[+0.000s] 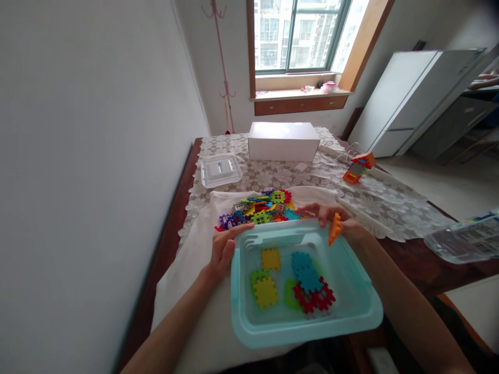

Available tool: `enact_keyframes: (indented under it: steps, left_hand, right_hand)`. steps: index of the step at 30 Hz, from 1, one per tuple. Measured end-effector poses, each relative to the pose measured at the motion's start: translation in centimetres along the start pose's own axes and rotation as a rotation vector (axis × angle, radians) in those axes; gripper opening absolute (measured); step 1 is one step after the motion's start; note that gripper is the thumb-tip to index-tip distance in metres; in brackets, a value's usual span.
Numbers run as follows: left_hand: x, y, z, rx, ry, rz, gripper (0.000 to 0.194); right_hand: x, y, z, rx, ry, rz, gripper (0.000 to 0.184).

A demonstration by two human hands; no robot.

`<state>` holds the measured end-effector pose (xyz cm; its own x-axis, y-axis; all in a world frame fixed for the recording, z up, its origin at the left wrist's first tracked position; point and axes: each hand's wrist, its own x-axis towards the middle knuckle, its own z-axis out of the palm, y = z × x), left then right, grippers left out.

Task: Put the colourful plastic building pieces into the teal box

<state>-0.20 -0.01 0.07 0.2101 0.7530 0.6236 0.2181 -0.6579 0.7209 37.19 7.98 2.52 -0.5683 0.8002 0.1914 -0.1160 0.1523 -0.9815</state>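
A light turquoise plastic bin (304, 336) is tilted towards me, with yellow, green, blue and red notched building tiles (307, 272) lying inside. My left hand (223, 253) grips its far left corner, the forefinger along the rim and the thumb at the side. At the far right corner, my right hand (331, 215) pinches an orange notched tile (334, 229) just above the rim. Behind the bin lies a heap of mixed coloured building tiles (259, 210) on a white cloth (195, 291), partly hidden by the bin.
A white box (284, 143) and a clear plastic lid (221, 170) lie on the patterned tablecloth (257, 179). An upright orange-topped tile structure (357, 167) stands at the right. Near the right table edge is a clear plastic container (463, 240). A wall (97, 156) runs along the left.
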Motion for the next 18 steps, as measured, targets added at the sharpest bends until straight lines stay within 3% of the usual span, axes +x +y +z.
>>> enact_keyframes:
  steps: [3, 6, 14, 18]
  left_hand:
    - [0.0, 0.5, 0.0, 0.043, 0.005, -0.021, 0.072]
    - [-0.1, 0.6, 0.0, 0.074, 0.014, -0.041, 0.073]
    - [-0.1, -0.2, 0.0, -0.019, 0.017, 0.023, 0.069]
    - [-0.4, -0.3, 0.3, -0.037, 0.038, 0.006, 0.069]
  right_hand:
    - [0.3, 0.1, 0.7, 0.078, 0.066, 0.051, 0.07]
    - [1.1, 0.3, 1.6, 0.133, 0.173, 0.043, 0.066]
    - [0.9, 0.1, 1.1, 0.019, -0.012, 0.087, 0.063]
    - [1.4, 1.0, 1.4, 0.108, 0.2, 0.023, 0.054]
